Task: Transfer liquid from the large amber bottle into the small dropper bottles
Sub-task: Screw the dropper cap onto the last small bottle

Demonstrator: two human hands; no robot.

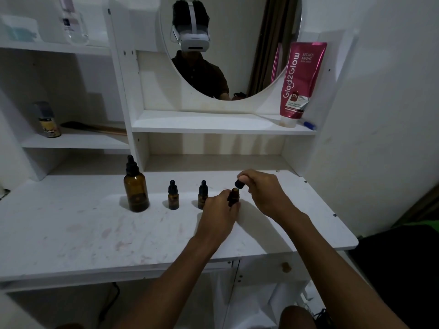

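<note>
The large amber bottle (136, 189) with its black dropper cap stands on the white table (95, 229) at the left of a row. Two small capped dropper bottles (173, 195) (202, 193) stand to its right. My left hand (219, 211) grips a third small bottle (234, 197) on the table, its neck uncovered. Just above that neck, my right hand (263, 191) pinches the black dropper cap (240, 183).
A shelf above the table carries a pink tube (303, 81) beside a round mirror (228, 43). A small spray can (47, 119) stands on the left shelf. A wall runs close along the table's right side.
</note>
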